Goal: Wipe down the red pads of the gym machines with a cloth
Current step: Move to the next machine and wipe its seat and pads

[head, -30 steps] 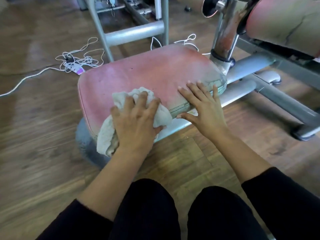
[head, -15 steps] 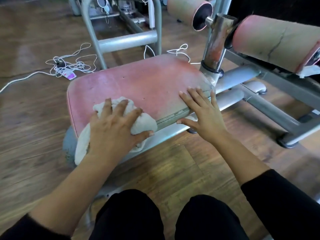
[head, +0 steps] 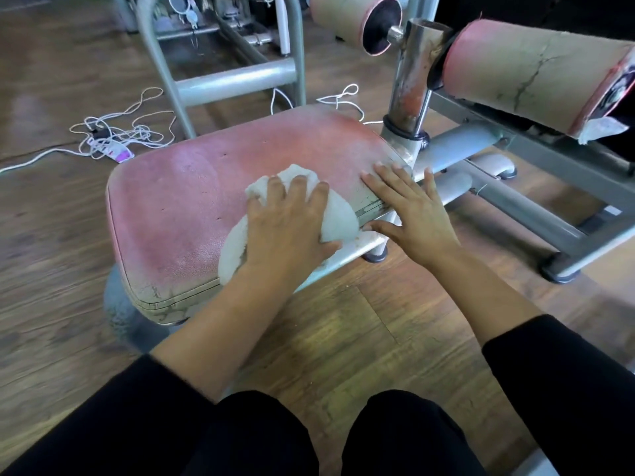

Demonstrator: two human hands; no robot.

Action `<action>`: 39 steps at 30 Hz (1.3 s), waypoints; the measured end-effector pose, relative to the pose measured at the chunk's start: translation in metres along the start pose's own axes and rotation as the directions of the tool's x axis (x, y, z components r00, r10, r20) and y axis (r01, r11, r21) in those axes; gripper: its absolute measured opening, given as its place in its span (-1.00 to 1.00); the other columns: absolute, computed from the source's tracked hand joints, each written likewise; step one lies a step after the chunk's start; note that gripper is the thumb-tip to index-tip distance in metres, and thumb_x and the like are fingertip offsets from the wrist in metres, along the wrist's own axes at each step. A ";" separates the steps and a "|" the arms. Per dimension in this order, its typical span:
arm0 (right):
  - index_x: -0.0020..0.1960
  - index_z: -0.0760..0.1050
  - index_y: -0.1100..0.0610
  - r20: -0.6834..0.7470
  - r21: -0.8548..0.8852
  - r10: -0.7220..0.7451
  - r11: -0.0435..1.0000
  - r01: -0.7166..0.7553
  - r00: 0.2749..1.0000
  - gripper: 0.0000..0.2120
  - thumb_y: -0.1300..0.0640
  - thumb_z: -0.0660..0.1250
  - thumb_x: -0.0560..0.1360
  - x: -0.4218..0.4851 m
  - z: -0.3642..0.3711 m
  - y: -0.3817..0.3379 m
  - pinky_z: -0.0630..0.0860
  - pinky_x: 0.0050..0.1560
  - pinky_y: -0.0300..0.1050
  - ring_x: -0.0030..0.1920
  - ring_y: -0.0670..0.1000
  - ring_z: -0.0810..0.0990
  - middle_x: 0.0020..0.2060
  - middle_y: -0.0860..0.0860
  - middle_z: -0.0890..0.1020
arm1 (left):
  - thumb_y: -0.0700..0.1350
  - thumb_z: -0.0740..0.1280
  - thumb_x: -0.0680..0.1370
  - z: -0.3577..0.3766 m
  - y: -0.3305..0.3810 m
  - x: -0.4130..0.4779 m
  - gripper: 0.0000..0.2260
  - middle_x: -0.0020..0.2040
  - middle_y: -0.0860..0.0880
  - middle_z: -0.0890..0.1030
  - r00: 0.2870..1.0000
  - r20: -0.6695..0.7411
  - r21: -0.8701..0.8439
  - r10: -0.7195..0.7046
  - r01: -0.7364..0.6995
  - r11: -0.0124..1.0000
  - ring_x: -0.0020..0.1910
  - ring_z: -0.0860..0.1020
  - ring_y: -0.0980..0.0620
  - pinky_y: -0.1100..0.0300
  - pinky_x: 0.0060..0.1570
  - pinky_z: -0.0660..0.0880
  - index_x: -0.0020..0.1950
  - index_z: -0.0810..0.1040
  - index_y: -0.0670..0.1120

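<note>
A worn red seat pad [head: 192,207] lies low in front of me on a grey machine frame. A bunched white cloth [head: 340,214] sits on the pad's near right part. My left hand [head: 288,225] lies on top of the cloth with its fingers curved over the wad and the thumb against its side. My right hand [head: 409,211] rests flat on the pad's right edge, fingers straight, thumb down along the metal rim. Two cracked, faded red roller pads [head: 529,73] [head: 343,15] stick out from a chrome post [head: 412,80] at the back right.
Tangled white cables and a power strip [head: 113,139] lie on the wooden floor to the left. A grey tubular frame [head: 237,80] stands behind the pad. Machine rails and feet [head: 560,269] run along the floor on the right. My knees are at the bottom.
My left hand has slid the cloth from the pad's near left part rightwards, up close to my right hand. The right hand has stayed on the pad's right edge.
</note>
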State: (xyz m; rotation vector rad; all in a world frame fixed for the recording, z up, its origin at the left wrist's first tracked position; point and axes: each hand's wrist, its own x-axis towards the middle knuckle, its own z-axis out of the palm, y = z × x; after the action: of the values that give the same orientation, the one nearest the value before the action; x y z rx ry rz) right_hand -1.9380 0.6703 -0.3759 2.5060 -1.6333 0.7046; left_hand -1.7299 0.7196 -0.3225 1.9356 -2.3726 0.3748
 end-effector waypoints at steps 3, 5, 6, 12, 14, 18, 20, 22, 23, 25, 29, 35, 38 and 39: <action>0.53 0.12 -0.10 -0.013 -0.016 -0.005 1.000 0.005 1.000 -0.30 -0.16 0.32 0.47 0.000 0.001 0.000 -0.30 0.44 0.03 0.53 0.04 0.11 0.52 -0.06 0.20 | 0.24 0.49 0.31 0.000 -0.039 -0.035 -0.25 0.38 -0.08 0.45 0.992 -0.122 -0.076 0.045 -0.054 0.996 0.33 0.39 -0.27 -0.13 0.01 0.46 0.41 0.39 0.00; 0.53 0.12 -0.10 -0.018 -0.023 -0.007 1.000 0.006 1.000 -0.29 -0.16 0.32 0.47 0.000 0.002 0.000 -0.33 0.43 0.00 0.53 0.04 0.11 0.52 -0.06 0.20 | 0.21 0.49 0.29 0.005 -0.061 -0.060 -0.32 0.32 -0.09 0.51 0.979 -0.195 -0.076 0.049 -0.065 0.995 0.28 0.45 -0.29 -0.07 -0.11 0.48 0.35 0.47 0.00; 0.53 0.13 -0.09 -0.021 -0.025 -0.006 1.000 0.005 1.000 -0.30 -0.15 0.33 0.47 0.000 0.002 -0.001 -0.35 0.43 -0.01 0.53 0.03 0.11 0.51 -0.05 0.21 | 0.22 0.46 0.30 0.007 -0.067 -0.067 -0.34 0.31 -0.08 0.52 0.979 -0.200 -0.063 0.040 -0.053 0.997 0.27 0.45 -0.29 -0.06 -0.14 0.48 0.34 0.48 0.00; 0.52 0.15 -0.07 -0.034 -0.037 0.001 0.999 -0.002 0.999 -0.29 -0.11 0.36 0.46 -0.001 0.003 -0.004 -0.40 0.42 -0.05 0.53 0.06 0.12 0.51 -0.03 0.23 | 0.41 0.38 0.30 -0.002 -0.021 -0.024 -0.22 0.38 -0.06 0.43 0.996 -0.059 0.001 -0.072 0.072 0.997 0.29 0.39 -0.27 -0.19 0.17 0.38 0.40 0.37 0.05; 0.52 0.15 -0.07 -0.029 -0.042 0.003 0.999 -0.005 1.000 -0.29 -0.10 0.36 0.46 -0.001 0.003 -0.004 -0.42 0.41 -0.07 0.53 0.05 0.12 0.51 -0.04 0.22 | 0.43 0.31 0.36 -0.002 0.002 -0.002 -0.21 0.43 -0.04 0.33 0.998 -0.018 0.013 -0.056 0.057 0.998 0.36 0.31 -0.25 -0.20 0.25 0.32 0.46 0.25 0.05; 0.52 0.14 -0.09 -0.018 -0.056 0.012 0.998 -0.013 1.000 -0.29 -0.10 0.36 0.46 -0.001 0.005 -0.001 -0.35 0.43 0.00 0.53 0.04 0.13 0.51 -0.07 0.21 | 0.39 0.32 0.39 -0.002 0.009 0.009 -0.23 0.45 -0.04 0.29 1.000 -0.031 -0.031 -0.005 0.004 1.000 0.39 0.27 -0.22 -0.18 0.24 0.30 0.48 0.23 0.05; 0.52 0.14 -0.09 -0.023 -0.054 0.010 0.998 -0.011 1.000 -0.29 -0.10 0.36 0.46 -0.002 0.005 0.000 -0.29 0.45 0.08 0.52 0.05 0.15 0.50 -0.06 0.23 | 0.35 0.33 0.40 -0.001 -0.006 0.000 -0.26 0.49 0.00 0.24 0.999 -0.020 -0.051 0.025 -0.026 0.998 0.40 0.25 -0.18 -0.13 0.22 0.32 0.48 0.22 0.10; 0.52 0.14 -0.09 -0.022 -0.060 0.008 0.998 -0.009 1.000 -0.31 -0.19 0.27 0.46 -0.002 0.005 0.000 -0.25 0.45 0.12 0.51 0.06 0.16 0.50 -0.07 0.24 | 0.32 0.39 0.36 -0.001 -0.026 -0.014 -0.29 0.47 0.01 0.31 0.997 -0.043 -0.079 0.063 -0.066 0.995 0.36 0.31 -0.18 -0.11 0.13 0.38 0.44 0.30 0.11; 0.52 0.13 -0.10 -0.015 -0.068 0.009 0.998 -0.010 1.000 -0.32 -0.25 0.19 0.46 -0.002 0.005 0.000 -0.24 0.46 0.12 0.51 0.05 0.15 0.50 -0.07 0.24 | 0.29 0.44 0.32 0.000 -0.037 -0.023 -0.30 0.42 -0.01 0.39 0.994 -0.081 -0.087 0.077 -0.084 0.993 0.31 0.38 -0.20 -0.11 0.06 0.42 0.39 0.38 0.09; 0.53 0.10 -0.11 0.015 -0.079 0.022 0.997 -0.020 1.000 -0.31 -0.31 0.08 0.45 -0.002 0.004 0.000 -0.24 0.46 0.13 0.52 0.04 0.13 0.51 -0.08 0.21 | 0.24 0.50 0.25 0.005 -0.057 -0.043 -0.33 0.32 -0.04 0.51 0.985 -0.157 -0.075 0.079 -0.091 0.993 0.23 0.46 -0.24 -0.07 -0.09 0.47 0.31 0.49 0.05; 0.55 0.01 -0.10 0.125 -0.092 0.063 0.994 -0.051 0.990 -0.23 -0.38 0.00 0.42 -0.003 -0.003 -0.007 -0.28 0.45 0.10 0.55 0.05 0.00 0.54 -0.07 0.09 | 0.25 0.45 0.29 0.004 -0.079 -0.063 -0.42 0.28 -0.04 0.55 0.978 -0.195 -0.096 0.067 -0.087 0.992 0.20 0.50 -0.25 -0.02 -0.18 0.45 0.24 0.55 0.05; 0.55 0.09 0.02 0.281 -0.025 0.128 0.992 -0.126 0.951 -0.10 -0.47 -0.05 0.35 -0.005 -0.033 -0.049 -0.24 0.43 0.16 0.53 0.12 0.11 0.52 0.06 0.18 | 0.20 0.47 0.28 -0.020 -0.073 -0.048 -0.61 0.10 0.03 0.64 0.992 -0.071 -0.275 -0.102 0.079 0.958 0.03 0.56 -0.19 0.02 -0.25 0.41 0.04 0.62 0.07; 0.53 0.15 0.07 0.343 0.117 0.146 0.974 -0.196 0.928 -0.27 -0.32 0.08 0.50 -0.005 -0.061 -0.083 -0.16 0.45 0.20 0.49 0.11 0.20 0.47 0.07 0.28 | 0.19 0.51 0.25 -0.038 -0.075 -0.045 -0.55 0.11 0.04 0.63 0.963 0.141 -0.426 -0.230 0.269 0.864 0.04 0.54 -0.17 -0.02 -0.12 0.47 0.07 0.62 0.07; 0.51 0.20 0.09 0.365 0.156 0.166 0.959 -0.236 0.916 -0.34 -0.24 0.14 0.53 -0.004 -0.071 -0.096 -0.12 0.47 0.23 0.47 0.11 0.23 0.45 0.07 0.32 | 0.24 0.44 0.25 -0.050 -0.077 -0.045 -0.54 0.11 0.05 0.63 0.934 0.221 -0.498 -0.281 0.356 0.791 0.05 0.54 -0.13 0.00 -0.08 0.49 0.08 0.61 0.08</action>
State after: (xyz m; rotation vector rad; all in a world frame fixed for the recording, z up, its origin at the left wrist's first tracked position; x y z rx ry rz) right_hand -1.8787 0.7368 -0.2957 2.7560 -2.0587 0.4751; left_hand -1.6512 0.7600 -0.2718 2.0540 -1.8630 -0.4119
